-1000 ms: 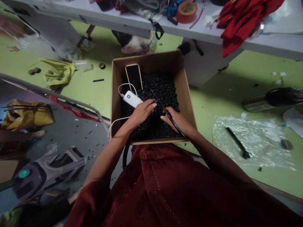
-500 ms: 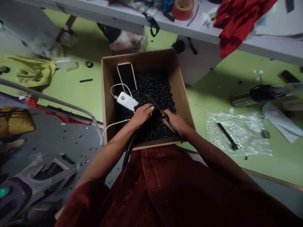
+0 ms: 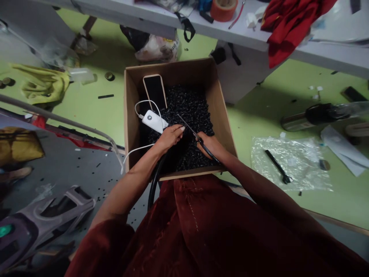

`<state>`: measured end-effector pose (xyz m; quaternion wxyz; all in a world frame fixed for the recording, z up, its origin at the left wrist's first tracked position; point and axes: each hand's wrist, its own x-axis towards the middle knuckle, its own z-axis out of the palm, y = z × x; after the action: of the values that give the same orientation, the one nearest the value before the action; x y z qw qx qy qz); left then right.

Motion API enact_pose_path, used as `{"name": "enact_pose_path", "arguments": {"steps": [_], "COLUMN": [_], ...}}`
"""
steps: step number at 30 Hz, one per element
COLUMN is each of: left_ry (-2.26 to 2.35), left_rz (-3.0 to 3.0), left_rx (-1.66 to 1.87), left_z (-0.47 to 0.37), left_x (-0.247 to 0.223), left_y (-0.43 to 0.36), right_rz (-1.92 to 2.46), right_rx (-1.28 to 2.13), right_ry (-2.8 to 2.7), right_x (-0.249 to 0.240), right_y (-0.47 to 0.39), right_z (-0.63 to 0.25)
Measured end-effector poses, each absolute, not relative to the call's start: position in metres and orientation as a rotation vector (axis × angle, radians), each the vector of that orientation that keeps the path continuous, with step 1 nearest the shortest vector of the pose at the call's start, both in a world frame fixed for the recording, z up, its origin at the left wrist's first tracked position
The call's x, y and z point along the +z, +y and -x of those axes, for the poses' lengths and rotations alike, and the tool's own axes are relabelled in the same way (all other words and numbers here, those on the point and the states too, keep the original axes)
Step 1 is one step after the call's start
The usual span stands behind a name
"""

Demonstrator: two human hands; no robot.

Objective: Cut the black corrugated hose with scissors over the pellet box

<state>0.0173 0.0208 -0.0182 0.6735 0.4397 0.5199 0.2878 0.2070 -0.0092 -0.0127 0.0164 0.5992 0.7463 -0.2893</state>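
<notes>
Over the cardboard box [image 3: 226,115], my left hand [image 3: 173,135] is closed, thumb against fingers. A black ribbed tube [image 3: 155,184] runs up from outside the box under my left wrist to this hand; its end at the fingertips is hard to see against the dark pieces. My right hand [image 3: 211,145] grips a pair of scissors [image 3: 187,124], its dark handle toward me and its thin blades pointing up-left, just beyond my left fingertips. Below both hands lies a heap of small black pieces [image 3: 190,104]. A phone [image 3: 155,90] and a white power bank [image 3: 152,121] with a white cable rest on the heap.
A grey metal bar [image 3: 86,127] ends at the box's left side. To the right lie a clear plastic bag [image 3: 302,161] with a black strip [image 3: 275,163] on it, and a bottle [image 3: 305,117]. A shelf [image 3: 161,15] crosses above, holding orange tape [image 3: 223,9] and red cloth [image 3: 288,27].
My left hand has shifted slightly left, away from the scissor blades. The scissors have moved a little up-left. The box and its contents look the same.
</notes>
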Motion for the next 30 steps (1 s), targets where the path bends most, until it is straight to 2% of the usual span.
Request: {"name": "enact_pose_path", "arguments": {"steps": [6, 16, 23, 30], "left_ry": [1.151, 1.060, 1.062, 1.003], "left_rz": [-0.883, -0.746, -0.710, -0.668], "left_rx": [0.664, 0.819, 0.854, 0.848], "left_z": [-0.018, -0.008, -0.010, -0.012], "left_x": [-0.015, -0.008, -0.007, -0.005], "left_y": [0.021, 0.025, 0.025, 0.025], "right_rz": [-1.836, -2.037, -1.947, -1.964], "right_rx": [-0.901, -1.277, -1.032, -1.032], "right_ry": [2.408, 2.310, 2.355, 2.327], "right_x": [-0.010, 0.001, -0.001, -0.002], "right_y": [-0.005, -0.008, -0.015, -0.011], "right_z": [-0.210, -0.225, -0.213, -0.217]}}
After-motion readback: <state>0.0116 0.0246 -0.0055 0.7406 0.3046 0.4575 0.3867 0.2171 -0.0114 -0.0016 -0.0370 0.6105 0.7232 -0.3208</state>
